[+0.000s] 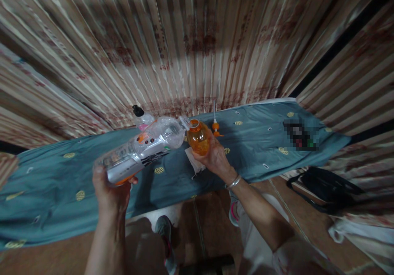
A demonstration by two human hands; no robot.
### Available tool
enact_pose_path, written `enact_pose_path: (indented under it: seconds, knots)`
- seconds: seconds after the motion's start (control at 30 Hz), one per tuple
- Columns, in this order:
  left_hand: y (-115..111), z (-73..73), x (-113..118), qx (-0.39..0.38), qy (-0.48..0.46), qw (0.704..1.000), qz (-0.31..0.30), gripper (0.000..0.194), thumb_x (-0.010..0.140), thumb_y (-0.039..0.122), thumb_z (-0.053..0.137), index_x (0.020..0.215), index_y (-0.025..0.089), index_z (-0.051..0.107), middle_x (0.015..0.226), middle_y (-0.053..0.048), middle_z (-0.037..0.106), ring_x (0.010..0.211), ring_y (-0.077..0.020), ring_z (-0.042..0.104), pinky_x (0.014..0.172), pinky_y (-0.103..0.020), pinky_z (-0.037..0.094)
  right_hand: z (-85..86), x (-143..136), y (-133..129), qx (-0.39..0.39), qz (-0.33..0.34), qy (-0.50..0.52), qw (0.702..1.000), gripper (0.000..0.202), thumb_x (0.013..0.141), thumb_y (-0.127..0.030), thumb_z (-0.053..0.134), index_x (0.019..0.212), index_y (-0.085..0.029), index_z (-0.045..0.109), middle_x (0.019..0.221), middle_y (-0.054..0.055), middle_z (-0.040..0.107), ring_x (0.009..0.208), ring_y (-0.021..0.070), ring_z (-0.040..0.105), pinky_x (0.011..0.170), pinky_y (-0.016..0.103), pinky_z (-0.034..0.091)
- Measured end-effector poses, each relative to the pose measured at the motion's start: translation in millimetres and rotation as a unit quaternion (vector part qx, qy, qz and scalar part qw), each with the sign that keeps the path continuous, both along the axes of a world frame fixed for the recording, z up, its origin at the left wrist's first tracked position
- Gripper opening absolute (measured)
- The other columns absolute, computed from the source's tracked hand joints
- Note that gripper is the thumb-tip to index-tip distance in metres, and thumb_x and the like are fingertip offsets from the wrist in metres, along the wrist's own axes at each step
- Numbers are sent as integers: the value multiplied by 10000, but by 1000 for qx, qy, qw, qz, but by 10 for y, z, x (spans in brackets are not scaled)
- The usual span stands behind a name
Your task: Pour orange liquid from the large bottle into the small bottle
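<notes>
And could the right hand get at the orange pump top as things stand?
Probably not as is: the right hand is wrapped around the orange bottle, though the pump top lies close by with nothing visibly blocking it.

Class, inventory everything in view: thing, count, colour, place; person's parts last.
Large bottle: 1, clear, tilted, left of centre
Orange bottle: 1, orange, centre
Pump top: 1, orange, right of centre
Black-topped bottle: 1, clear, behind large bottle
Flat item: 1, whitish, below orange bottle
Pixelated item: 1, dark, right
Cloth: 1, teal, across middle
Curtains: count unclear, beige-red, behind
Bars: 2+, black, sides
Bag: 1, black, right
White item: 1, white, lower right
Unclear object: 1, black, bottom
Floor: 1, brown, bottom
Shoes: 2, grey-pink, bottom
Bracelet: 1, silver, right wrist
Left hand: 1, bare, holding large bottle
Right hand: 1, bare, holding orange bottle
</notes>
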State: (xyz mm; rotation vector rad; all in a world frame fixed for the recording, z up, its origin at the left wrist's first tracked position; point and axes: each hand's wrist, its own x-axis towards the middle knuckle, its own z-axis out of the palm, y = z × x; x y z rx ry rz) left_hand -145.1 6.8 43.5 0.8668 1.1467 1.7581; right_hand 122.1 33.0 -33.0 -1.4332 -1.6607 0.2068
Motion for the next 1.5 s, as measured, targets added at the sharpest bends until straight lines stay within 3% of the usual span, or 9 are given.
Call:
enact_pose_path:
  seconds: [0.77, 1.33, 1.5]
  knots:
    - [5, 28, 25, -18, -30, 999, 24, 530, 468, 598, 861, 857, 252, 764, 834, -35, 717, 563, -193, 620, 245, -248, 449, -80, 11, 21, 40, -9, -22, 999, 912, 774, -365, 783, 1521, -140, 310, 1347, 205, 636, 1228, 357, 652, 1016, 544, 579]
    - [16, -30, -10, 5, -11, 1000, 9, 485, 592, 586, 804, 906, 221, 740, 876, -46, 713, 585, -181, 628, 268, -226, 420, -67, 11, 14, 34, -15, -26, 999, 899, 768, -358, 778, 1510, -114, 333, 1347, 218, 636, 1217, 355, 658, 1009, 529, 581]
    - [11, -19, -8, 6, -3, 1000, 1, 455, 578, 587, 815, 892, 265, 747, 853, -43, 709, 591, -202, 624, 252, -241, 418, -44, 15, 5, 15, -9, -24, 1000, 904, 785, -378, 770, 1525, -125, 316, 1371, 216, 619, 1239, 353, 641, 1019, 525, 573]
